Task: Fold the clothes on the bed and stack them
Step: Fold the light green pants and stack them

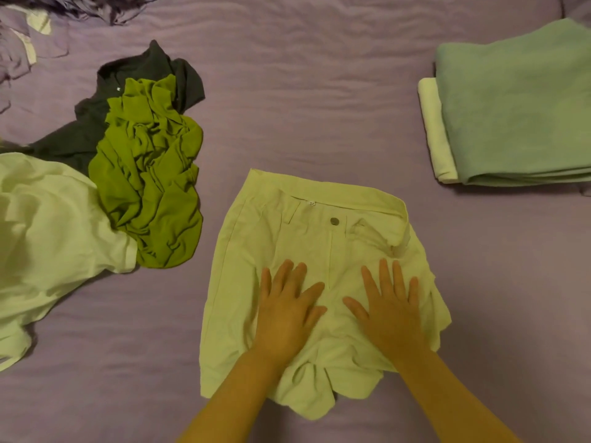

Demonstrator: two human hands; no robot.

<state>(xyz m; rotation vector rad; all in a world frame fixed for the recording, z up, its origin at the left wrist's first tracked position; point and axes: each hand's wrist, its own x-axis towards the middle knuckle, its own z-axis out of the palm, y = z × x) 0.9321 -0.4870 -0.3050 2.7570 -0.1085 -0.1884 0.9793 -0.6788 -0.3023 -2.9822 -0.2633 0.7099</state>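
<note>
The fingers of both hands were straight and spread, lying flat and gripping nothing: the left hand (286, 310) and the right hand (391, 310) pressed palm down, side by side and a little apart, on the near half of a pair of pale yellow-green shorts (243, 282). The shorts lay front up in the near middle of the bed, waistband toward the far side, with a metal button (334, 221) at the fly; their near hem was bunched between the forearms, and the right side was rumpled. The purple bedsheet (303, 100) ran under everything. To the left sat an unfolded heap: a crumpled olive-green garment (153, 177) on top of a dark shirt (92, 126), and nearer, at the left edge, a pale green garment (48, 225) touching the olive one. Far right, well apart from the shorts, a folded stack held a teal-green towel (518, 110) over what looked like a folded cream cloth (436, 129), though only its left edge showed.
</note>
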